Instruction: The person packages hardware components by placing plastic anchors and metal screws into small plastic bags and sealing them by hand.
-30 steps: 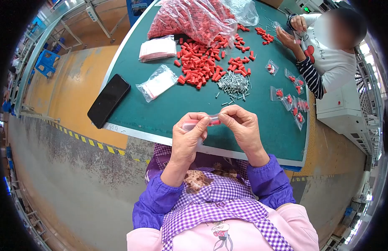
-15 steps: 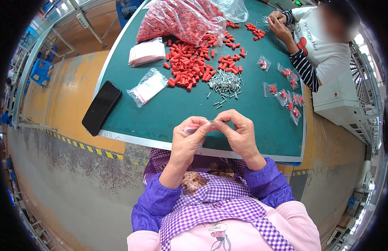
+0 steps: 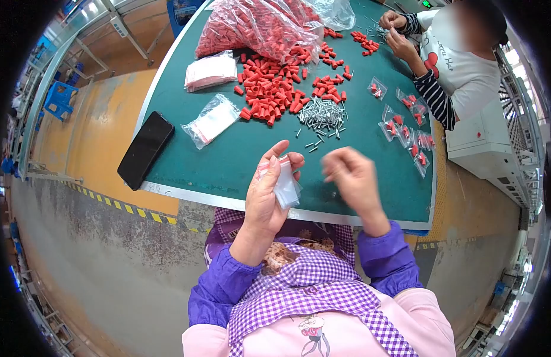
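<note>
My left hand [image 3: 263,199] holds small clear zip bags [image 3: 286,189] with a red strip along the top, the thumb pressed over them against the palm and fingers. To the right, my right hand [image 3: 355,181] is raised above the green table [image 3: 228,163], apart from the bags. Its fingers are curled and smeared by motion, so whether anything sits in them is unclear. Beyond both hands lie a heap of metal screws or pins [image 3: 322,115] and a larger heap of red plastic sleeves [image 3: 266,89].
A big clear bag of red sleeves [image 3: 251,30] stands at the back. Bag packs [image 3: 211,71] and a black phone [image 3: 146,150] lie left. Several filled small bags [image 3: 409,134] are at right. Across the corner, a co-worker's hands [image 3: 395,33] work over loose parts.
My hands were together, pinching at the bags. Now the right hand has moved away to the right, and the left has turned, showing the bags in its palm.
</note>
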Demonstrator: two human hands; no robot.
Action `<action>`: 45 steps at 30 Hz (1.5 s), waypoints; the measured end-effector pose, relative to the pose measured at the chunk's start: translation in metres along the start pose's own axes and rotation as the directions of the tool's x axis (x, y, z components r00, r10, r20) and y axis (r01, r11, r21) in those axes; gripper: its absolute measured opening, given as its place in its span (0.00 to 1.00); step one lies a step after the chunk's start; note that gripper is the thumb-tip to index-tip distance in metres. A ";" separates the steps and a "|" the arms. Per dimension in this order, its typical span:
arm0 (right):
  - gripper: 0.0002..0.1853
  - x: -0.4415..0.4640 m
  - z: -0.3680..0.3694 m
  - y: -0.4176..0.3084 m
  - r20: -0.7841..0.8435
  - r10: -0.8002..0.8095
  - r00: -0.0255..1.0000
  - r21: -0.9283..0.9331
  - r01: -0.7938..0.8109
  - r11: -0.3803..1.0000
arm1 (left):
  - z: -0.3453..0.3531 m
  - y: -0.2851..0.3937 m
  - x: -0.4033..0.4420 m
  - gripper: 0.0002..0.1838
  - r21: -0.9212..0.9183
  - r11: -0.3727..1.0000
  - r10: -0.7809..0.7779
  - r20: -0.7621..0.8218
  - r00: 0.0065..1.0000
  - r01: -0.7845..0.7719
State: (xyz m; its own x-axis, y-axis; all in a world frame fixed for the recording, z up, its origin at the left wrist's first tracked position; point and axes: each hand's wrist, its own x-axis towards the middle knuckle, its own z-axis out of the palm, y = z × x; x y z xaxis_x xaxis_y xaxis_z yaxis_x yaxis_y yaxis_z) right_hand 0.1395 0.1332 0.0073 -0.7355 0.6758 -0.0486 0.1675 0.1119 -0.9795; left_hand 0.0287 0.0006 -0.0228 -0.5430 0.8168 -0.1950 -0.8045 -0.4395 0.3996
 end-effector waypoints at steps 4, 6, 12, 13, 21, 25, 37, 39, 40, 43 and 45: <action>0.07 -0.005 0.050 0.010 0.159 0.057 0.986 0.172 -0.084 0.981 | 0.008 0.000 -0.005 0.23 0.033 0.999 0.012 -0.007 1.000 -0.011; 0.07 -0.004 0.055 0.007 0.147 0.036 0.989 0.265 -0.074 0.961 | 0.009 0.001 -0.006 0.23 0.034 0.999 0.020 -0.007 1.000 -0.020; 0.07 -0.002 0.044 -0.002 -0.002 -0.077 0.997 0.045 0.077 0.996 | 0.007 0.006 -0.010 0.24 -0.051 0.998 -0.027 -0.033 0.999 0.026; 0.07 -0.002 0.039 -0.002 -0.003 -0.078 0.997 0.043 0.078 0.996 | 0.008 0.007 -0.009 0.24 -0.061 0.998 -0.023 -0.077 0.997 0.018; 0.08 -0.011 0.024 -0.010 0.223 0.024 0.974 -0.029 -0.018 0.999 | 0.003 0.008 -0.017 0.18 0.318 0.938 -0.096 -0.142 0.985 0.137; 0.08 -0.006 0.013 -0.007 0.246 0.065 0.967 -0.048 -0.055 0.997 | 0.006 0.004 -0.018 0.11 0.385 0.919 -0.011 -0.204 0.979 0.090; 0.11 0.041 -0.013 0.005 0.298 -0.377 0.877 -0.694 0.470 0.546 | 0.007 0.000 -0.019 0.05 0.588 0.796 0.270 -0.133 0.954 -0.143; 0.11 0.045 -0.012 0.004 0.348 -0.405 0.846 -0.701 0.521 0.486 | 0.009 0.000 -0.019 0.05 0.572 0.807 0.266 -0.128 0.955 -0.148; 0.11 0.047 -0.011 0.002 0.407 -0.397 0.823 -0.712 0.558 0.427 | 0.012 0.001 -0.019 0.06 0.577 0.808 0.251 -0.157 0.955 -0.118; 0.09 0.056 -0.013 0.004 0.517 -0.398 0.758 -0.699 0.642 0.314 | 0.012 0.003 -0.020 0.07 0.585 0.809 0.217 -0.195 0.956 -0.064; 0.06 0.060 -0.013 0.004 0.571 -0.407 0.713 -0.674 0.690 0.263 | 0.009 0.005 -0.021 0.08 0.588 0.808 0.200 -0.208 0.958 -0.041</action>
State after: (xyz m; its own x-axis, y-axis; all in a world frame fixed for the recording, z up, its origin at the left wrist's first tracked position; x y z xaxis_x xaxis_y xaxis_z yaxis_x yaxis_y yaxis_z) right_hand 0.1044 0.1832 0.0030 -0.9674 0.0201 0.2524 -0.0210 0.9871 -0.1590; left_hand 0.0383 -0.0149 -0.0090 -0.7309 0.6165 -0.2926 -0.4857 -0.1687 0.8577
